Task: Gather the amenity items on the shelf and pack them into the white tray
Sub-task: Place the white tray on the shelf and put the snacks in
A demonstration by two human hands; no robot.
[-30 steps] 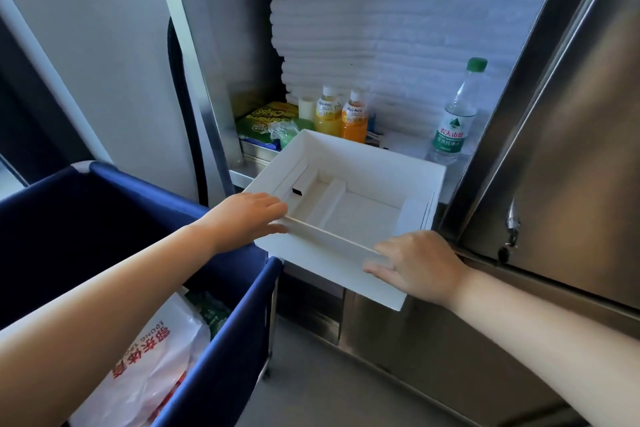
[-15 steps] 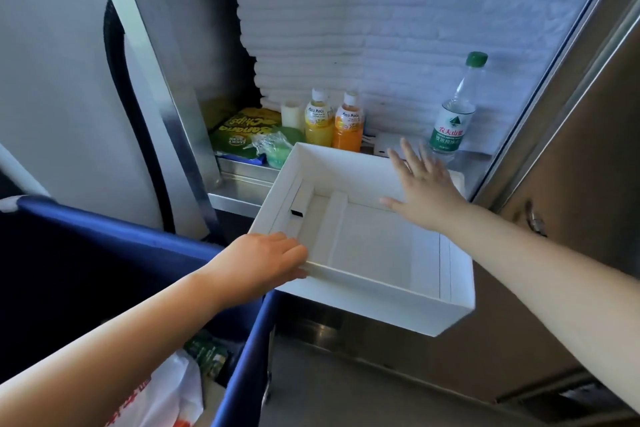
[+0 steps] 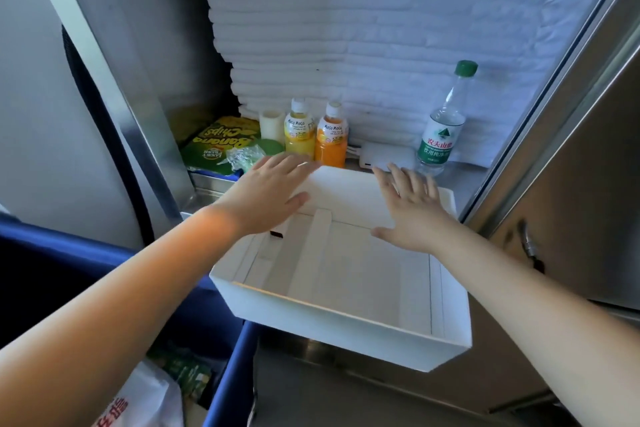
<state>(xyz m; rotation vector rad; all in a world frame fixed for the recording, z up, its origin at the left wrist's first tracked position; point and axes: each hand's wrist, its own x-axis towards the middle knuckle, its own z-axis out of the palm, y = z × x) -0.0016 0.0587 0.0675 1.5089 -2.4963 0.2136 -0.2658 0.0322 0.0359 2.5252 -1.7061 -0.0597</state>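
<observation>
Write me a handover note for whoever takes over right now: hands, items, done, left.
Left hand: open, empty, reaching over the white tray toward the shelf.
Right hand: open, empty, over the tray's far side.
Tray: empty, overhanging the shelf edge.
On shelf: banana chips bag, two juice bottles, water bottle, small white box.
Done: tray placed. Left: pack everything.

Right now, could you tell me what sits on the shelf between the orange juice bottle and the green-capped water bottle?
In the head view, a small white box lies flat between the orange juice bottle and the water bottle.
</observation>
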